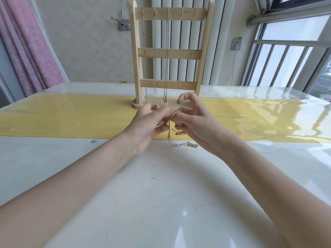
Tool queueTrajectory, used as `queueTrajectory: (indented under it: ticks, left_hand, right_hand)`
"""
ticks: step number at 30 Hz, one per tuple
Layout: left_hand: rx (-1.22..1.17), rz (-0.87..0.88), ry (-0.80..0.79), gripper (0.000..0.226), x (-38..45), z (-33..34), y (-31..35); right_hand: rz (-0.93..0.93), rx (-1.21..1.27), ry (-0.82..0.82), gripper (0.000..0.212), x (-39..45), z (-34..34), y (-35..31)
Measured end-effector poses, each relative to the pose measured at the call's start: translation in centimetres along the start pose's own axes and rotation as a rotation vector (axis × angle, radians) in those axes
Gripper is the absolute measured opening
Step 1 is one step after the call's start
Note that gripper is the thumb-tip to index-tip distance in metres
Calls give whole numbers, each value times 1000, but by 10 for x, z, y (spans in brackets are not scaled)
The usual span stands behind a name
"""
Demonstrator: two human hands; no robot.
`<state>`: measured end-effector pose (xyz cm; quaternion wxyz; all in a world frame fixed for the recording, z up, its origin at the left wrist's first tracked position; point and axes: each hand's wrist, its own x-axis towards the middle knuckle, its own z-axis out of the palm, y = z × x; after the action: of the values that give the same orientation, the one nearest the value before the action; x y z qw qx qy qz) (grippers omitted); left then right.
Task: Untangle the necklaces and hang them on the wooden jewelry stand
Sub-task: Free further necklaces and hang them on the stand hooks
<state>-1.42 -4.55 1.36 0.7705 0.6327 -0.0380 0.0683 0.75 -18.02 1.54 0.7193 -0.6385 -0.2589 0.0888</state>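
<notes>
Silver chains: three hung, rest in hand

Wooden jewelry stand just beyond fingertips; 3 necklaces on top-rail hooks, 2 hooks bare. Tangled chain pinched betw. both hands, tail trailing to table below fingers. Gold bit under right fingers, poss. separate piece, hard to tell. Left hand curled closed on chain; right hand thumb+forefinger nipping it, other fingers arched loose. Forearms angled inward.
</notes>
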Motion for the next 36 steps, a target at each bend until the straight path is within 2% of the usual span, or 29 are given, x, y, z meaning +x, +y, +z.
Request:
queueTrajectory:
  ticks: [3,8,12,14,19,22,26,28,30,33,36]
  left_hand:
    - [-71,-59,49,14,0,5,-2]
    - [-167,-134,44,15,0,6,0]
    - [180,26,12,29,-2,6,1]
    - [191,22,11,29,-3,6,1]
    - [-50,-138,132,21,-1,6,1]
    - [-139,-200,124,16,-1,7,3]
    - [-141,-278,85,25,-1,4,2]
    - [-173,-283,78,20,0,5,4]
    - [-185,-220,86,19,0,6,6]
    - [-88,-112,74,28,-1,9,4]
    - [-13,-123,39,27,-3,8,3]
  right_hand:
    - [-20,16,91,33,-1,4,4]
    - [-55,94,205,31,-2,13,8]
    - [-29,187,202,31,-2,12,9]
    - [-74,66,183,31,-3,11,10]
    - [-249,-196,167,36,-4,17,8]
    - [-348,-280,189,33,-5,22,11]
    - [-467,-504,218,30,-7,22,14]
    - [-442,-473,247,30,-6,23,14]
    - [-336,-312,284,33,-5,23,10]
    - [-171,-27,267,32,-6,20,8]
    - [-111,51,258,31,-5,16,10]
